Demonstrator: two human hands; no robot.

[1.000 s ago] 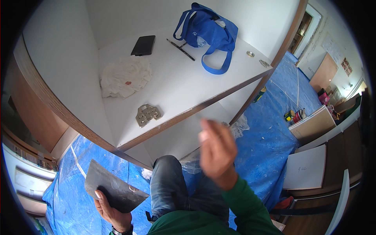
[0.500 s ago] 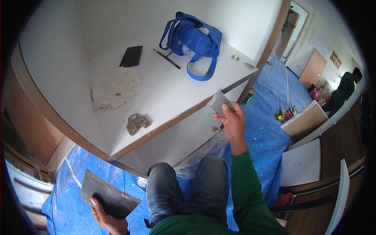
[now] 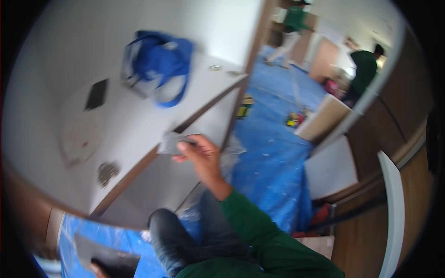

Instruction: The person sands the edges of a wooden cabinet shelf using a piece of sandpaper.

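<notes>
My right hand (image 3: 204,157) pinches a small flat grey plate (image 3: 170,142), scraper-like, over the front edge of a white shelf (image 3: 139,127). My left hand (image 3: 98,270), partly cut off by the lower edge, holds a larger flat grey scraper-like plate (image 3: 111,257) low on the left. On the shelf, left of my right hand, lies a cluster of metal hinges (image 3: 107,173). Behind it are a pale crumpled cloth (image 3: 81,141) and a black flat phone-like object (image 3: 96,95). A blue fabric bag (image 3: 162,58) stands farther back. Motion blurs the picture.
Blue plastic sheeting (image 3: 269,171) covers the floor. Paint cans (image 3: 294,119) and leaning boards (image 3: 324,118) stand at right. A small metal ring (image 3: 214,67) lies near the shelf's far corner. Two people in green tops, one bending (image 3: 364,69), one upright (image 3: 292,28), are in the background.
The view has swung right, so the shelf and bag sit farther left. Both hands keep their plates; the right one is nearer the middle of the shelf edge. A second person has appeared behind.
</notes>
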